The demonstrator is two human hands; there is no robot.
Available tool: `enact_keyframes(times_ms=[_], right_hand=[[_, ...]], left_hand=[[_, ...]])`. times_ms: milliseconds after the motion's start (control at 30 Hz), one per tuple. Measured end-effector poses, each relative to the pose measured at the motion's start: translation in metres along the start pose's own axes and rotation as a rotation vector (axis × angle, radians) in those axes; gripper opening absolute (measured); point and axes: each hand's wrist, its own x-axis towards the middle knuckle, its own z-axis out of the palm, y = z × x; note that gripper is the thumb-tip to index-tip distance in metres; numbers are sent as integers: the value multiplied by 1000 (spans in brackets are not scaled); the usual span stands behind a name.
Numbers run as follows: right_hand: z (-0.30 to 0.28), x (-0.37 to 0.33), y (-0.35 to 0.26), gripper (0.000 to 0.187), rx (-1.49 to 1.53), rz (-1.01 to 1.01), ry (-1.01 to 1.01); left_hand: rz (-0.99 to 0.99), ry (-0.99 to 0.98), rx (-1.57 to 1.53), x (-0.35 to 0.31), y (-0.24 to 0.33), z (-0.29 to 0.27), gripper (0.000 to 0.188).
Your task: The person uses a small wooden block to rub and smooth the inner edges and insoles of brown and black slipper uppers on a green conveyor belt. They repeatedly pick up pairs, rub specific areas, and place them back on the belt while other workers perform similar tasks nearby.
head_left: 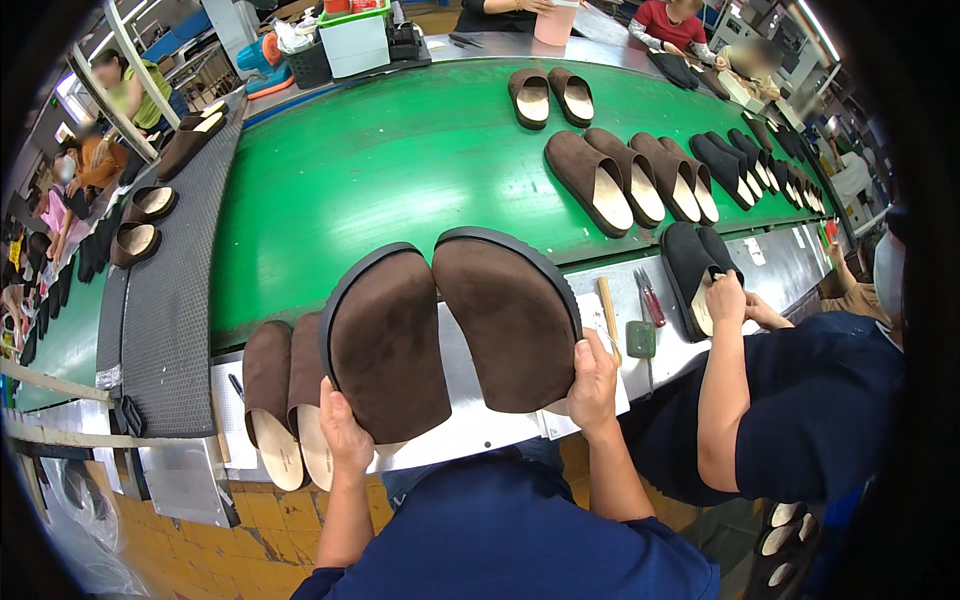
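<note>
Head view: left hand (345,430) and right hand (593,385) each close around the heel end of a brown suede slipper (388,340), seemingly light, soft-topped, stiff-soled, above the desk (480,425).

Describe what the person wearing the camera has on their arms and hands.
Both hands, the left hand and the right hand, are bare: no gloves, rings or watch show. The forearms are bare too. A dark blue top shows below them.

A dark blue short-sleeved shirt (520,545) is worn; both forearms are left bare, and no gloves are seen.
</note>
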Motion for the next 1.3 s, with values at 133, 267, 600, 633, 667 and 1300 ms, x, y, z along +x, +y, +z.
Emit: enact_keyframes(times_ms=[133, 267, 600, 633, 667, 1300], right_hand=[[4, -10, 20, 35, 21, -52, -10], [17, -13, 21, 38, 36, -65, -18], [22, -19, 34, 41, 13, -185, 20], [21, -19, 34, 41, 30, -166, 25], [23, -19, 34, 42, 63, -135, 20], [-78, 47, 127, 25, -826, -6, 319]], left_hand=[[6, 40, 0, -4, -1, 17, 50], [30, 83, 70, -7, -8, 20, 49], [92, 95, 317, -7, 2, 10, 40], [41, 72, 304, -6, 3, 11, 39], [-9, 44, 289, -6, 3, 13, 38], [45, -171, -18, 90, 66, 83, 33]])
